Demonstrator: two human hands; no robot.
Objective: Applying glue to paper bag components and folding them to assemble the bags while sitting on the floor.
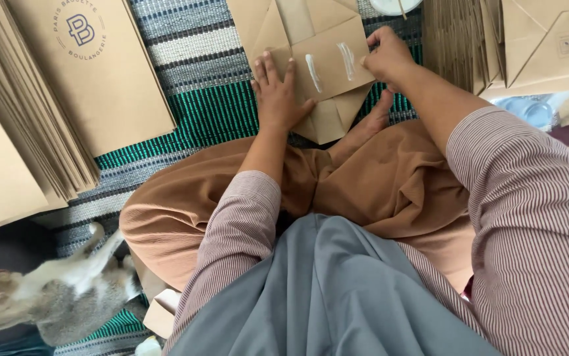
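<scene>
On striped mat (205, 72), under flat, spread left hand (278, 92): folded brown paper bag (327, 66) with two white glue streaks; right hand (384, 56) clenched, pinching its right edge.

Looking like a home floor turned into a small paper-bag workplace: sitting cross-legged on a striped woven mat (212, 79) in green, grey and white, with a cat (47, 300) lying well behind the left hand (278, 92), by the knee. Showing stacks of flat brown paper bags (34, 132) lying far out to the left of that hand, more folded brown bags (528, 39) piling up just beyond the right hand (383, 56), and a white dish (393, 5) sitting just above it
</scene>
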